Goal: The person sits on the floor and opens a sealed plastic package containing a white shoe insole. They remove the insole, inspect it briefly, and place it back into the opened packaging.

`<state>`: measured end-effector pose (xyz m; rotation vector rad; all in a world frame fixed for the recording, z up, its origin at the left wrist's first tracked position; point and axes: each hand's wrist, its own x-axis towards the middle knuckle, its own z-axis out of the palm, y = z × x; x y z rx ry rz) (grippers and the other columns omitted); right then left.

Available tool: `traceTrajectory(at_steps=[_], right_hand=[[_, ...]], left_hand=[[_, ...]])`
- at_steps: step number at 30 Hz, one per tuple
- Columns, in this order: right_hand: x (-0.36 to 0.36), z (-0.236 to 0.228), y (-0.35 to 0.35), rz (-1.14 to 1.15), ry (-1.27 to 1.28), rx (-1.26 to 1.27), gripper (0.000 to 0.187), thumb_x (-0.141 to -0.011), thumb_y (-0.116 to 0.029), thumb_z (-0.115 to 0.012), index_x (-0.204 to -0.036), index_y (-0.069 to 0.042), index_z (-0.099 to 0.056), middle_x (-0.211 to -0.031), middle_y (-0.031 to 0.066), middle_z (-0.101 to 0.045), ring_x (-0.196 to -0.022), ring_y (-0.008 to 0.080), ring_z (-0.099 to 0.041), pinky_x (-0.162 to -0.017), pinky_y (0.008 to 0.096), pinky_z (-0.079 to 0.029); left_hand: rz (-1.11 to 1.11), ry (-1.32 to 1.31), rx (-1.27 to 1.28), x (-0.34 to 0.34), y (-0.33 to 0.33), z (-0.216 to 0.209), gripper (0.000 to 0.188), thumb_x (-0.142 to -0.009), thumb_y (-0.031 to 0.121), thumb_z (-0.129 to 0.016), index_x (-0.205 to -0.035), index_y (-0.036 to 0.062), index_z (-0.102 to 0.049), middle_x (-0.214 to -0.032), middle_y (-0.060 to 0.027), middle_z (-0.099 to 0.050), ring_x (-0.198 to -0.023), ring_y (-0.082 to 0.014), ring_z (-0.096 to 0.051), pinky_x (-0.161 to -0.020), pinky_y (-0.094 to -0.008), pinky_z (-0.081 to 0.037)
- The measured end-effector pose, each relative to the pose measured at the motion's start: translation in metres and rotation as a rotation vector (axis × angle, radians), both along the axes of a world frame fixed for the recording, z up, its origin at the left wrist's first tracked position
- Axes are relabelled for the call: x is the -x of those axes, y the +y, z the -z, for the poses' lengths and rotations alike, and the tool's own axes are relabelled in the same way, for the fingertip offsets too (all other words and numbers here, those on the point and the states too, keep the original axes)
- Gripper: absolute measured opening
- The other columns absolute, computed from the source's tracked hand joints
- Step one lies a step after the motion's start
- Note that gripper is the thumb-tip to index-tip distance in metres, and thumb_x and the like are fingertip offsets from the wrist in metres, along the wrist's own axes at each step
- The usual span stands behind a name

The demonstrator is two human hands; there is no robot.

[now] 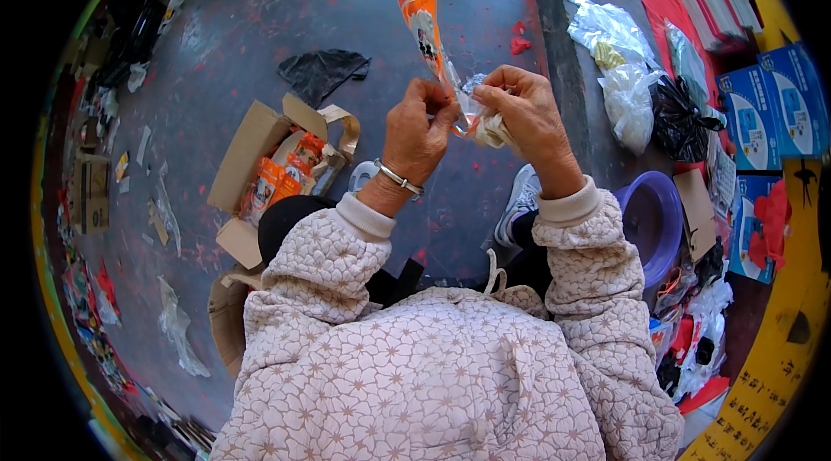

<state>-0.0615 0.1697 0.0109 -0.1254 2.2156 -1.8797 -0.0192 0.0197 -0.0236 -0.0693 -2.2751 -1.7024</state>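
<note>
An orange and clear plastic packet (423,19) stands up from between my hands, its orange end pointing away from me. My left hand (419,130), with a silver bangle at the wrist, pinches the packet's lower edge. Just to the right, my right hand (522,108) has thumb and fingers closed on a crumpled, pale bundle (492,129) at the packet's near end. What that bundle is, cloth or something else, I cannot make out. Both hands are raised in front of me over the floor.
An open cardboard box (251,152) with orange packets (279,180) stands left of my arms. A black plastic sheet (324,73) lies beyond it. At right are a purple basin (651,223), a black bag (681,121), clear bags (627,97) and blue boxes (792,97).
</note>
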Motion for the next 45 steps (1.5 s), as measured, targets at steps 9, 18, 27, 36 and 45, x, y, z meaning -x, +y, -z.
traceTrajectory(at_steps=[9,18,27,36,45], right_hand=[[-0.011,-0.003,-0.012,0.191,0.193,-0.032,0.009,-0.073,-0.008,-0.063,-0.074,0.001,-0.061,-0.063,0.0044,-0.056,-0.055,0.0104,-0.054,-0.050,0.0248,-0.042],[-0.025,-0.004,-0.018,0.048,1.258,-0.479,0.017,-0.064,-0.001,-0.062,-0.080,-0.007,-0.061,-0.079,0.0048,-0.061,-0.059,0.0180,-0.060,-0.049,0.0261,-0.046],[-0.031,0.005,-0.021,-0.015,1.306,-0.486,0.018,-0.063,0.000,-0.065,-0.079,-0.006,-0.061,-0.081,0.0058,-0.062,-0.061,0.0183,-0.061,-0.050,0.0268,-0.046],[-0.036,-0.001,-0.023,0.114,0.703,-0.141,0.009,-0.070,-0.001,-0.068,-0.076,-0.001,-0.061,-0.075,0.0080,-0.059,-0.061,0.0171,-0.060,-0.053,0.0266,-0.047],[-0.030,-0.003,-0.015,0.218,0.334,0.175,0.006,-0.076,-0.003,-0.062,-0.075,0.002,-0.060,-0.070,0.0029,-0.058,-0.055,0.0095,-0.052,-0.053,0.0229,-0.041]], left_hand=[[-0.013,-0.063,-0.219,0.002,-0.001,0.013,0.019,-0.078,0.007,-0.066,-0.084,0.0007,-0.050,-0.075,-0.0078,-0.060,-0.069,-0.0154,-0.061,-0.059,-0.0271,-0.049],[0.556,-0.307,-1.067,-0.001,-0.023,-0.019,0.024,-0.088,0.013,-0.050,-0.106,-0.0014,-0.054,-0.106,-0.0078,-0.056,-0.098,-0.0133,-0.054,-0.084,-0.0274,-0.047],[0.251,-0.450,-0.647,-0.005,-0.016,-0.034,0.035,-0.093,0.032,-0.046,-0.108,0.0008,-0.051,-0.099,-0.0086,-0.058,-0.088,-0.0143,-0.059,-0.074,-0.0274,-0.053],[0.136,-0.222,-0.564,-0.005,-0.011,-0.020,0.038,-0.094,0.035,-0.042,-0.099,-0.0001,-0.055,-0.087,-0.0070,-0.060,-0.079,-0.0132,-0.061,-0.064,-0.0257,-0.055],[0.123,-0.242,-0.601,0.000,-0.012,-0.011,0.036,-0.094,0.032,-0.044,-0.101,-0.0012,-0.056,-0.088,-0.0078,-0.061,-0.074,-0.0141,-0.061,-0.061,-0.0253,-0.053]])
